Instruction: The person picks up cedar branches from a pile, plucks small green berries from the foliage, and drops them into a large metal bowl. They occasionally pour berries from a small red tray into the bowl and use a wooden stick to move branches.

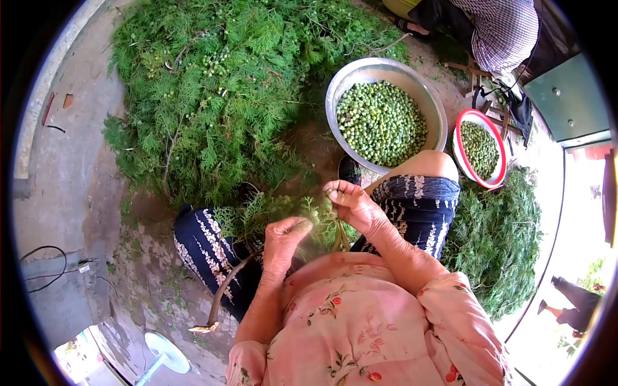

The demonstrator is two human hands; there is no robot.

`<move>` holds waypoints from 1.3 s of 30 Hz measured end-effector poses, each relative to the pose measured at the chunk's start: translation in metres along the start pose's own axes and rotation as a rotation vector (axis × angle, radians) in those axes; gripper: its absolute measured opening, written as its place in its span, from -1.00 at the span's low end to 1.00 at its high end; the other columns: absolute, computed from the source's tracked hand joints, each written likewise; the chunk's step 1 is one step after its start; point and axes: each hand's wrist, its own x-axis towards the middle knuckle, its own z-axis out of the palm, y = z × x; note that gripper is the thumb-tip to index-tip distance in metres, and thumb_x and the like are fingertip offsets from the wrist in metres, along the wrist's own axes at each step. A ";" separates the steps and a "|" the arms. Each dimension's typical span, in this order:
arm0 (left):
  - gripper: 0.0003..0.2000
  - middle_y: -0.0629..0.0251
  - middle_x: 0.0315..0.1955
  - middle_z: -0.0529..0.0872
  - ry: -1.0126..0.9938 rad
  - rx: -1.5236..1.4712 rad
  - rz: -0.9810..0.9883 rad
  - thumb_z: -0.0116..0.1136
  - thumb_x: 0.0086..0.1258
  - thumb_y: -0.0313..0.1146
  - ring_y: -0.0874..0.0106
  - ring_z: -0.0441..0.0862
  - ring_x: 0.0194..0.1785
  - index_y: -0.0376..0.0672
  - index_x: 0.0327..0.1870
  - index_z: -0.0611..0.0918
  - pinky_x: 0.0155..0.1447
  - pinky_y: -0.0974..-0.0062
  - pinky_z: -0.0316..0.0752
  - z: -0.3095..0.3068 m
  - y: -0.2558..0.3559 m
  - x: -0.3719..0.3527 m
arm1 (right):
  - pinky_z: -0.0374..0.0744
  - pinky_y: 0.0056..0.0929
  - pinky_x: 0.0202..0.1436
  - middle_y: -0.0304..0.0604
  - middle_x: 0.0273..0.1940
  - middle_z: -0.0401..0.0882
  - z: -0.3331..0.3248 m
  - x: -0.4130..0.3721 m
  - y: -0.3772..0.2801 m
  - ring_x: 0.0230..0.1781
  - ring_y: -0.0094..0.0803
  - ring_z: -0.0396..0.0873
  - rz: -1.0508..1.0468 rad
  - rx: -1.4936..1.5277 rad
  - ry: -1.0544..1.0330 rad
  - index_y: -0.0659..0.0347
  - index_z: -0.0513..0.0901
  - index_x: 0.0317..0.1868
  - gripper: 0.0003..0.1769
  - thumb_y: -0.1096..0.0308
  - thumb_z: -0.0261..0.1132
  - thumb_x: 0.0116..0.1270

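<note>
A leafy green branch [257,211] lies across my lap, its bare brown stem [225,283] pointing down to the left. My left hand [284,241] is closed at the foliage, thumb and finger pressed together; what they hold is too small to name. Just to the right, my right hand [353,204] pinches a small green berry [332,194] between thumb and forefinger. Beyond my right knee stands a large metal bowl [438,112] with many round green berries [381,122] inside.
A big pile of green branches [212,90] spreads ahead and left. At right are a red-rimmed basin [458,138] of berries, more branches [496,238] and a green cabinet [570,96]. Another person [502,29] sits at the upper right. A fan-like round object [166,352] stands lower left.
</note>
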 end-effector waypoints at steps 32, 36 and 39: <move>-0.90 0.53 -0.66 0.50 0.042 -0.076 -0.003 0.24 0.11 -0.49 0.73 0.26 -0.59 -0.29 -0.36 0.68 -0.49 0.72 0.15 -0.007 0.005 0.003 | 0.45 -0.58 -0.53 -0.22 -0.54 0.51 0.024 -0.009 -0.062 -0.58 -0.51 0.46 -0.158 -0.355 0.349 0.29 0.55 -0.18 -0.86 0.48 0.19 0.24; -0.89 0.51 -0.67 0.47 0.061 -0.187 0.006 0.24 0.12 -0.47 0.69 0.27 -0.59 -0.29 -0.36 0.67 -0.47 0.70 0.16 -0.011 0.002 0.008 | 0.57 -0.42 -0.02 0.11 -0.09 0.42 -0.022 0.010 -0.110 -0.18 -0.25 0.50 -0.456 -0.187 0.497 0.58 0.15 0.19 -0.51 0.55 0.06 0.30; -0.91 0.51 -0.69 0.46 0.073 -0.249 -0.010 0.24 0.13 -0.48 0.68 0.27 -0.59 -0.26 -0.37 0.67 -0.44 0.69 0.18 -0.011 0.008 0.010 | 0.58 -0.41 -0.18 0.12 0.00 0.41 -0.066 0.026 -0.131 -0.29 -0.24 0.49 -0.758 -0.565 0.598 0.41 0.30 0.09 -0.61 0.53 0.07 0.24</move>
